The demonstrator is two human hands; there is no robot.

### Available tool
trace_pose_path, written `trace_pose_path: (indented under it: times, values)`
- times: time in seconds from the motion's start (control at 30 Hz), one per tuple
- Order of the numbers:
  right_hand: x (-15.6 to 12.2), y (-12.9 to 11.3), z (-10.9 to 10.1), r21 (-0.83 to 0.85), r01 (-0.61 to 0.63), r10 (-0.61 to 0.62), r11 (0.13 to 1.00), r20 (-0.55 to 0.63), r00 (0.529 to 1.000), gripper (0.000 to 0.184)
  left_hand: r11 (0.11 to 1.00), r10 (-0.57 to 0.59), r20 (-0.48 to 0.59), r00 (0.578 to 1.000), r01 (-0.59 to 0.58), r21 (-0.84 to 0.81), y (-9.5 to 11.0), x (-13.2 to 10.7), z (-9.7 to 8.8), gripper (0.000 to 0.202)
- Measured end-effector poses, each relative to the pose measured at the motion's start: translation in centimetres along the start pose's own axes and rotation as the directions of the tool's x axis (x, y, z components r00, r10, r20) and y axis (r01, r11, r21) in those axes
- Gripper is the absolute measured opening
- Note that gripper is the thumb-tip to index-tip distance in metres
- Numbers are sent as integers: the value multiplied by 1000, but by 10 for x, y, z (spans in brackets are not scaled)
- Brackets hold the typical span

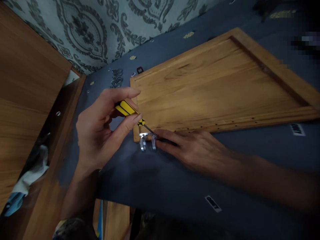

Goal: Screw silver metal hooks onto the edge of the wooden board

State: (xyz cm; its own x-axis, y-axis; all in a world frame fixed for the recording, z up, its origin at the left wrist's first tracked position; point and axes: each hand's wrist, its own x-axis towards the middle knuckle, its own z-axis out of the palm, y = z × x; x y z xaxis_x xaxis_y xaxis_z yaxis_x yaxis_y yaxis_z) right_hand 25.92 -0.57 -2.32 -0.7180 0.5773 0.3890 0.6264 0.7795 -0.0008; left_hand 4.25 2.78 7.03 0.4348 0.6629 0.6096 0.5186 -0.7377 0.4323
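My left hand [100,128] is closed around the yellow-and-black handle of a screwdriver [130,111], whose thin shaft slants down to a small metal double hook [147,140]. The hook sits at the near left corner of a framed wooden panel [215,86] lying flat on a dark blue cloth-covered surface [155,180]. My right hand [192,150] lies low on the cloth, its fingers stretched toward the hook and touching its right side, steadying it against the panel's edge. A row of small holes runs along the panel's near rail.
More metal hooks [117,78] and small bits of hardware lie on the cloth beyond the panel's corner. A wooden cabinet [27,100] stands to the left, with cloth items [27,180] in a gap beside it. Patterned wallpaper [100,30] rises behind.
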Motion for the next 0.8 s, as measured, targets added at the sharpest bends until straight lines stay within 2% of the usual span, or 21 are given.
trace_pose_path:
  times: [0.2,0.43,0.8]
  values:
    - [-1,0,3,15,5,-5,1000,-31,1000,36,998,-49,30,998,48,36,7,1,-2,27]
    - [1,-1,-2,11,-10,8,1000,132,991,40,999,-44,50,998,43,29,7,1,-2,32]
    - [-2,-1,1,6,-4,4,1000,55,999,38,1000,1,81,997,-3,27,5,1,-2,39]
